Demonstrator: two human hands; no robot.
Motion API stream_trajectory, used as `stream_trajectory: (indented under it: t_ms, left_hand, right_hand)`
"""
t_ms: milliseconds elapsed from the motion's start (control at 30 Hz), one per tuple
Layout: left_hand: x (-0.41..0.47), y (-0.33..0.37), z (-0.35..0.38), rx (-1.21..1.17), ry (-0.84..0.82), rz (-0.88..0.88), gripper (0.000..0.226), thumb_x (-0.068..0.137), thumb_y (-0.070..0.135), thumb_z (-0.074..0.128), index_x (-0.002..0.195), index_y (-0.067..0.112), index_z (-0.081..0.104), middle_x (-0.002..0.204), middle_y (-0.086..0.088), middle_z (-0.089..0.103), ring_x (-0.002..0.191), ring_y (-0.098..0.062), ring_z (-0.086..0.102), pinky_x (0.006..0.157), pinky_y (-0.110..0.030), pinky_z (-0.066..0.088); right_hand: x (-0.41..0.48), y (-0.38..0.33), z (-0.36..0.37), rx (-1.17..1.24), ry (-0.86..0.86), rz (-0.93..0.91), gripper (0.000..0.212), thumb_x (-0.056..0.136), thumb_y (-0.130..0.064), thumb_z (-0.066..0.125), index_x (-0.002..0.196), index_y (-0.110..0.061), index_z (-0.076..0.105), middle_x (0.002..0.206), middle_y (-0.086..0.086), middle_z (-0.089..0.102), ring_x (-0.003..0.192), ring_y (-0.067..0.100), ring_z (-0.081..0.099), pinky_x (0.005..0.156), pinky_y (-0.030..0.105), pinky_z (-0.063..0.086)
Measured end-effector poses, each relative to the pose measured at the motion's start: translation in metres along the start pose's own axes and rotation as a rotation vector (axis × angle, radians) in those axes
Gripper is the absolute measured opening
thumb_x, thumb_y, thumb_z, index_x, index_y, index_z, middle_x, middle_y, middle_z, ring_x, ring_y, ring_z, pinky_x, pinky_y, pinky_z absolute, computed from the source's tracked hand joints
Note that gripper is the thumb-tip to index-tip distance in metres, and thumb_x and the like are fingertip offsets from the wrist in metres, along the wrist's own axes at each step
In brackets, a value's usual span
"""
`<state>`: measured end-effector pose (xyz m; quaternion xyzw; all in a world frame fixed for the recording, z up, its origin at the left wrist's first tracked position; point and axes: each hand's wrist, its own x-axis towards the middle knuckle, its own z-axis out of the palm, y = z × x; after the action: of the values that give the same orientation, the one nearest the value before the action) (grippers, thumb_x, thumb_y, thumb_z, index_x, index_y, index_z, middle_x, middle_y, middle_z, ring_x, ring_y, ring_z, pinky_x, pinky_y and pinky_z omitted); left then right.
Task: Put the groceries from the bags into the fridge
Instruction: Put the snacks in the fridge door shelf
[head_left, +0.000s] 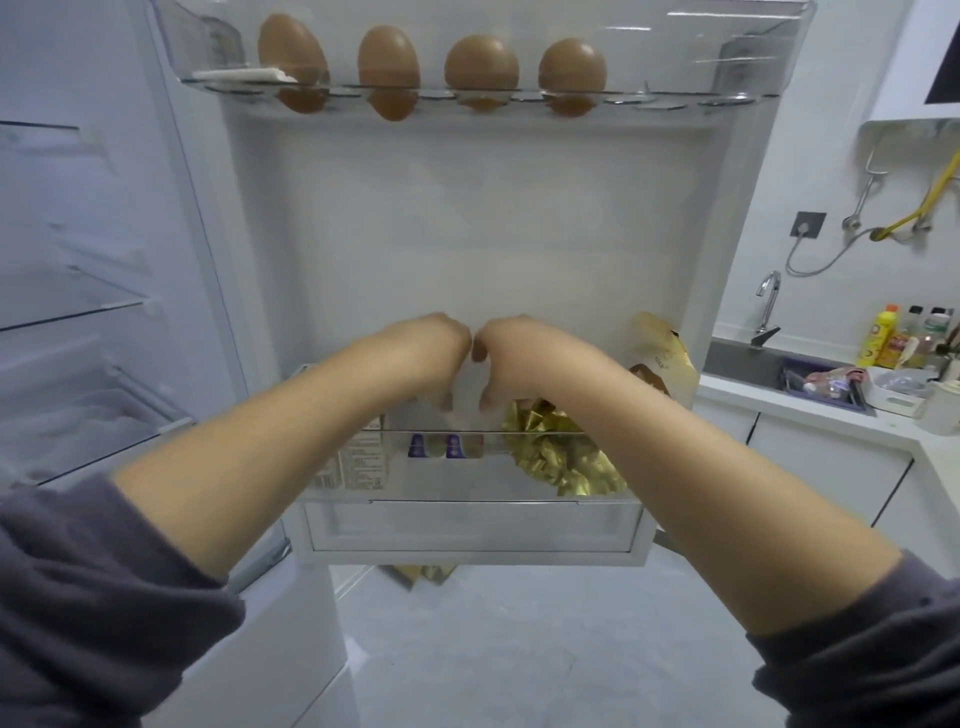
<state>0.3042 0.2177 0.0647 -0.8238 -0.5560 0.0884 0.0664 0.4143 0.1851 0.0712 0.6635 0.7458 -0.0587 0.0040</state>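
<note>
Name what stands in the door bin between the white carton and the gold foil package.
Two small purple-labelled containers, seen through the bin's clear front in the head view.

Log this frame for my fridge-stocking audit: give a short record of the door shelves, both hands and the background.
top door shelf: four brown eggs upright in a clear plastic egg tray
lower door shelf: clear plastic door bin holding pale printed cartons, two small blue-labelled bottles, crumpled gold foil bag
left hand: above the bin, fingers curled downward, grasp unclear
right hand: close beside the left hand, fingers curled, grasp unclear
background: steel tap over a sink, right of the door
</note>
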Motion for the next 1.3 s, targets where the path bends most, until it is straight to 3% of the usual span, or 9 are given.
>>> stream_trajectory:
  t_ms: [133, 233, 300, 400, 500, 633, 967, 1300]
  left_hand:
    - [-0.045, 0.023, -0.01, -0.097, 0.313, -0.087, 0.053, 0.086, 0.039, 0.07, 0.128, 0.013, 0.053, 0.12, -0.007, 0.06, 0.108, -0.028, 0.058, 0.083, -0.039, 0.05]
    - [-0.072, 0.065, 0.002, -0.166, 0.494, -0.064, 0.061, 0.083, 0.046, 0.07, 0.132, 0.017, 0.047, 0.126, -0.006, 0.056, 0.114, -0.028, 0.054, 0.083, -0.039, 0.045]
    - [-0.082, 0.102, 0.011, -0.199, 0.567, -0.02, 0.073, 0.08, 0.05, 0.071, 0.138, 0.019, 0.039, 0.136, -0.006, 0.048, 0.126, -0.027, 0.044, 0.097, -0.043, 0.043]
    - [-0.093, 0.166, 0.025, -0.168, 0.57, 0.028, 0.099, 0.077, 0.062, 0.067, 0.151, 0.029, 0.011, 0.158, -0.008, 0.018, 0.146, -0.029, 0.013, 0.115, -0.058, 0.017]
    - [-0.107, 0.233, 0.039, -0.174, 0.541, 0.142, 0.112, 0.075, 0.069, 0.062, 0.152, 0.035, -0.012, 0.162, -0.004, -0.014, 0.148, -0.03, -0.015, 0.112, -0.065, -0.003]
    - [-0.119, 0.322, 0.055, -0.202, 0.474, 0.267, 0.118, 0.072, 0.072, 0.062, 0.148, 0.038, -0.022, 0.158, -0.004, -0.027, 0.144, -0.032, -0.027, 0.108, -0.068, -0.013]
    - [-0.15, 0.518, 0.067, -0.217, 0.43, 0.7, 0.115, 0.077, 0.07, 0.059, 0.147, 0.037, -0.026, 0.159, -0.004, -0.026, 0.144, -0.032, -0.028, 0.108, -0.07, -0.014]
    - [-0.156, 0.683, 0.097, -0.341, 0.304, 1.054, 0.1, 0.083, 0.058, 0.063, 0.155, 0.03, -0.001, 0.163, -0.007, -0.007, 0.147, -0.03, -0.019, 0.111, -0.062, -0.013]
  right_hand:
    - [-0.052, 0.036, 0.001, -0.071, 0.367, -0.026, 0.058, 0.09, -0.026, 0.066, 0.142, -0.025, 0.04, 0.128, 0.003, 0.054, 0.113, 0.025, 0.052, 0.075, 0.034, 0.045]
    - [-0.096, 0.075, 0.023, -0.148, 0.569, 0.035, 0.066, 0.085, -0.034, 0.069, 0.143, -0.031, 0.036, 0.135, 0.001, 0.047, 0.121, 0.025, 0.042, 0.088, 0.037, 0.043]
    - [-0.13, 0.102, 0.038, -0.166, 0.626, 0.092, 0.076, 0.081, -0.04, 0.073, 0.145, -0.032, 0.032, 0.142, 0.002, 0.04, 0.127, 0.026, 0.038, 0.098, 0.04, 0.038]
    - [-0.182, 0.146, 0.061, -0.187, 0.589, 0.191, 0.089, 0.081, -0.046, 0.072, 0.15, -0.036, 0.017, 0.156, 0.004, 0.022, 0.143, 0.028, 0.02, 0.108, 0.042, 0.028]
    - [-0.235, 0.192, 0.088, -0.209, 0.535, 0.299, 0.099, 0.081, -0.048, 0.072, 0.153, -0.039, 0.004, 0.162, 0.006, 0.001, 0.15, 0.03, -0.004, 0.118, 0.049, 0.01]
    - [-0.308, 0.251, 0.121, -0.174, 0.458, 0.447, 0.103, 0.083, -0.047, 0.072, 0.152, -0.04, -0.004, 0.162, 0.005, -0.01, 0.148, 0.032, -0.017, 0.119, 0.055, 0.0]
    - [-0.469, 0.351, 0.182, -0.154, 0.325, 0.847, 0.102, 0.086, -0.048, 0.067, 0.152, -0.039, -0.01, 0.162, 0.006, -0.015, 0.148, 0.033, -0.017, 0.119, 0.056, -0.001]
    - [-0.58, 0.44, 0.232, -0.078, 0.275, 1.214, 0.099, 0.086, -0.047, 0.067, 0.154, -0.036, -0.004, 0.163, 0.007, -0.006, 0.15, 0.033, -0.011, 0.12, 0.053, 0.004]
